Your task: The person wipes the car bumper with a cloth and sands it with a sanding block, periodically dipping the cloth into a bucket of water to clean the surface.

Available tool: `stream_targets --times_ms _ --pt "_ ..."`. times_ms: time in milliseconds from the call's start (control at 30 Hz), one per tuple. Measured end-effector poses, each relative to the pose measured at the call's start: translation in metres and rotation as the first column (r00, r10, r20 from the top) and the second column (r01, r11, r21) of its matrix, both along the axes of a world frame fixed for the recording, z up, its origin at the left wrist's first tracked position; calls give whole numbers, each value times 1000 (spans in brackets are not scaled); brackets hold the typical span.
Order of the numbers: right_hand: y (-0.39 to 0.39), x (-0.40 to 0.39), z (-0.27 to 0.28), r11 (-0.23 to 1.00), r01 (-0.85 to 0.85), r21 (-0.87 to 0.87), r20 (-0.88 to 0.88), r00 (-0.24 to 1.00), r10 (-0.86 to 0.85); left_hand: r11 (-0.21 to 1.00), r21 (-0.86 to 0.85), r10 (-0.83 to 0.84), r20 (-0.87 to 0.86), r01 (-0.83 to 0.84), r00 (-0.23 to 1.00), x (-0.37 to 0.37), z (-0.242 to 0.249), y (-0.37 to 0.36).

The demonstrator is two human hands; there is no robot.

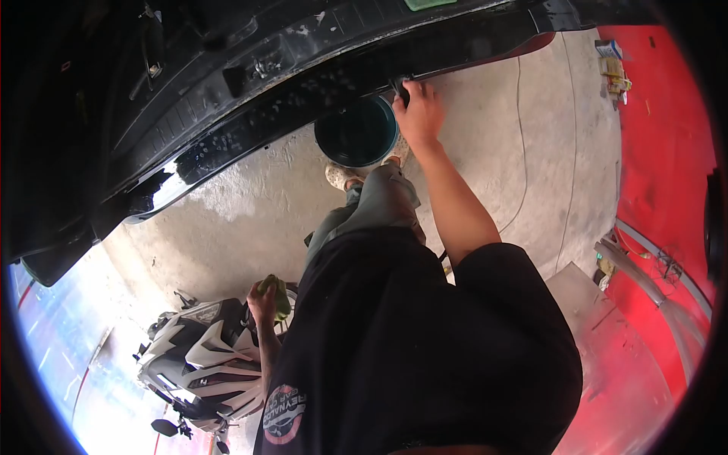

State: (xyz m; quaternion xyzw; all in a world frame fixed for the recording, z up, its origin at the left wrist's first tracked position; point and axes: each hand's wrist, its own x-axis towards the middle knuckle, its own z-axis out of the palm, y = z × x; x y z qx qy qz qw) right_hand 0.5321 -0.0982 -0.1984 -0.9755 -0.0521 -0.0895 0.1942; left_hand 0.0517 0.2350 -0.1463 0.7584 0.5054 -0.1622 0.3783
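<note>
My right hand (418,114) was stretched out ahead of me, fingers curled on a small dark piece at the lower edge of the black car panel (227,98); could not tell what the piece was. That edge ran long, left to right across the view. The dark bucket (356,133) sat on the concrete just left of that hand. My left hand (263,299) hung back by my hip, clenched round a green cloth (279,294), well apart from the panel.

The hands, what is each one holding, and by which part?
The right hand grips the black car's lower edge above the bucket. The left hand clutches a bunched green cloth.
</note>
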Motion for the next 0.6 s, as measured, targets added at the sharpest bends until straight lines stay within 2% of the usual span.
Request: stream_targets --times_ms 100,200,300,400,500,600 --pt "-4 7 2 999 -29 -36 -23 999 28 1000 4 4 -9 -4 1000 2 2 -2" --pt "-4 25 9 999 24 -41 -18 1000 -25 1000 9 -3 -30 3 1000 6 6 -5" --pt "1 16 7 1000 27 5 4 1000 -27 1000 -3 16 -11 -16 1000 2 4 -4" --pt "7 -2 9 997 56 59 -117 992 -49 999 14 31 -12 -31 999 -2 -1 -4" --pt "-1 14 15 998 21 52 -74 997 -17 999 26 40 -35 -39 999 -5 0 -9" --pt "-3 34 14 991 78 107 -76 995 -70 998 8 61 -50 -60 997 -4 0 -10"
